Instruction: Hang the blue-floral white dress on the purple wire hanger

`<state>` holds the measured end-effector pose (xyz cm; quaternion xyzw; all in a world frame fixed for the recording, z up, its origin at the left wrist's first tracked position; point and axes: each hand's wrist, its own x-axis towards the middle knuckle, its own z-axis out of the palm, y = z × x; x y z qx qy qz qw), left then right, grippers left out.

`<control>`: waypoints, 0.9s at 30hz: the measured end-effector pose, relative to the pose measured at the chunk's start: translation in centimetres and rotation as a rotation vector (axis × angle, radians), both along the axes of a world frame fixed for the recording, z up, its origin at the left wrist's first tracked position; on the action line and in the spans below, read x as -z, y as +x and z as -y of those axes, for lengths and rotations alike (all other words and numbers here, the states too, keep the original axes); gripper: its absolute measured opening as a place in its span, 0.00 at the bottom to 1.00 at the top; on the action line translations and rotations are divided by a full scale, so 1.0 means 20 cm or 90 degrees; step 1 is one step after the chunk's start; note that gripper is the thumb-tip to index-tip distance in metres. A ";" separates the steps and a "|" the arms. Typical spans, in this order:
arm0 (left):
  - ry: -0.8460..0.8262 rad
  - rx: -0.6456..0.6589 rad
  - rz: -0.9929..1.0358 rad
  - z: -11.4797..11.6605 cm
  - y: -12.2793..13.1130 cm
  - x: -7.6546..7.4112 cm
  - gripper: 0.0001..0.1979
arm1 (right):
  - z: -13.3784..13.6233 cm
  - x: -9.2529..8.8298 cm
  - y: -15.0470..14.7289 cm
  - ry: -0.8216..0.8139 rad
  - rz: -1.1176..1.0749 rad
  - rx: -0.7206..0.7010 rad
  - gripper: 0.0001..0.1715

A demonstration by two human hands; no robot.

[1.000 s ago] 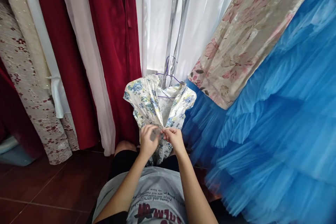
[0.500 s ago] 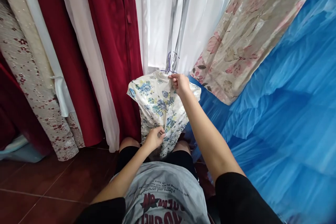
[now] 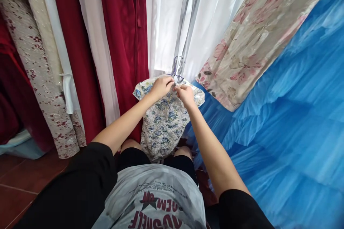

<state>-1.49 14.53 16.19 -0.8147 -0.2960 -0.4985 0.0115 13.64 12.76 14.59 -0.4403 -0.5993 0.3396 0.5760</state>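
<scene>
A small white dress with blue flowers [image 3: 163, 125] hangs on a purple wire hanger [image 3: 177, 67] hooked to a grey metal rack pole [image 3: 188, 14]. My left hand [image 3: 160, 87] and my right hand [image 3: 185, 94] meet at the dress's neckline, just below the hanger hook. Both hands are closed, fingers pinching the fabric at the top of the dress. The dress hangs down between my knees.
Hanging garments surround the dress: dark red gowns [image 3: 123, 35], white sheer ones [image 3: 163, 21], a beige floral one [image 3: 255, 32] and a big blue tulle skirt [image 3: 290, 121] on the right. Sequined fabric [image 3: 34, 68] hangs at left above a red tiled floor [image 3: 18, 186].
My left hand has risen from the dress's waist to its neckline, joining my right hand there. Earlier both hands were low at the front opening, which now looks closed.
</scene>
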 end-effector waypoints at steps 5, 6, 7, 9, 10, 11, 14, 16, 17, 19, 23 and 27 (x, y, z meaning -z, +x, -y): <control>0.017 -0.038 0.190 -0.03 -0.04 0.00 0.06 | -0.05 0.18 -0.04 -0.037 0.040 0.025 0.07; 0.012 -0.045 0.264 -0.06 -0.09 -0.01 0.06 | -0.05 0.22 -0.04 -0.055 0.044 0.015 0.07; -0.002 -0.049 0.341 -0.09 -0.15 -0.03 0.06 | -0.04 0.26 -0.04 -0.073 0.044 0.003 0.07; -0.086 -0.047 0.503 -0.17 -0.30 -0.06 0.05 | -0.01 0.32 -0.03 -0.105 0.032 -0.029 0.08; -0.156 -0.044 0.576 -0.20 -0.38 -0.06 0.05 | 0.00 0.33 -0.02 -0.116 0.020 -0.047 0.09; -0.242 -0.045 0.649 -0.23 -0.46 -0.05 0.06 | 0.01 0.34 -0.01 -0.123 0.007 -0.064 0.09; -0.406 -0.065 0.729 -0.25 -0.59 0.10 0.10 | 0.03 0.33 -0.02 -0.137 -0.033 -0.105 0.08; -0.496 -0.060 0.731 -0.22 -0.58 0.27 0.11 | 0.03 0.33 -0.04 -0.148 -0.064 -0.108 0.08; -0.541 -0.052 0.725 -0.19 -0.55 0.36 0.11 | 0.03 0.34 -0.05 -0.153 -0.083 -0.098 0.09; -0.614 -0.019 0.699 -0.12 -0.47 0.54 0.12 | 0.04 0.39 -0.04 -0.161 -0.127 -0.056 0.11; -0.699 0.107 0.595 0.00 -0.28 0.73 0.11 | 0.14 0.58 0.08 -0.154 -0.196 0.069 0.11; -0.647 0.262 0.486 0.10 -0.09 0.63 0.12 | 0.29 0.70 0.22 -0.124 -0.189 0.073 0.09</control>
